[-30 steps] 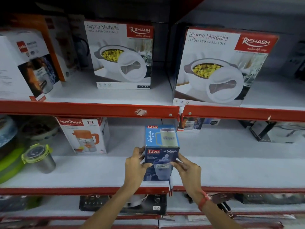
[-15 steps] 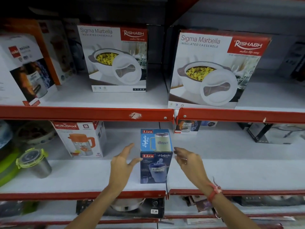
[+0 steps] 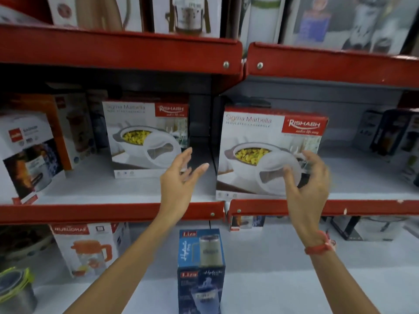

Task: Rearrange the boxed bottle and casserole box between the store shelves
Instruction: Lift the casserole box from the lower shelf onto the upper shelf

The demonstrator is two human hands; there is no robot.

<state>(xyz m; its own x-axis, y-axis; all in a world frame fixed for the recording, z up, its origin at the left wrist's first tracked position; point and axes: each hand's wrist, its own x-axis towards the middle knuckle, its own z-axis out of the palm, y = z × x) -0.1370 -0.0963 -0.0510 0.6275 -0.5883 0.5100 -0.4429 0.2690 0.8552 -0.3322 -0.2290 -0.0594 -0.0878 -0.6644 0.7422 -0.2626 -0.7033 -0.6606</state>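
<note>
The casserole box [image 3: 269,152], white with a red corner reading "Rishabh" and "Sigma Marbella Insulated Casserole", stands at the front of the middle shelf [image 3: 113,211]. The right hand [image 3: 306,177] hovers open before its face; the left hand [image 3: 179,177], fingers spread, is raised just left of it. Below it stands the blue "Liza" boxed bottle [image 3: 200,270], untouched.

Red metal shelf rails [image 3: 108,211] run across in tiers, meeting at bolted joints near the middle. Pale grey shelf boards [image 3: 294,279] sit between them, against a dim grey back panel [image 3: 317,96]. Light is soft and even.
</note>
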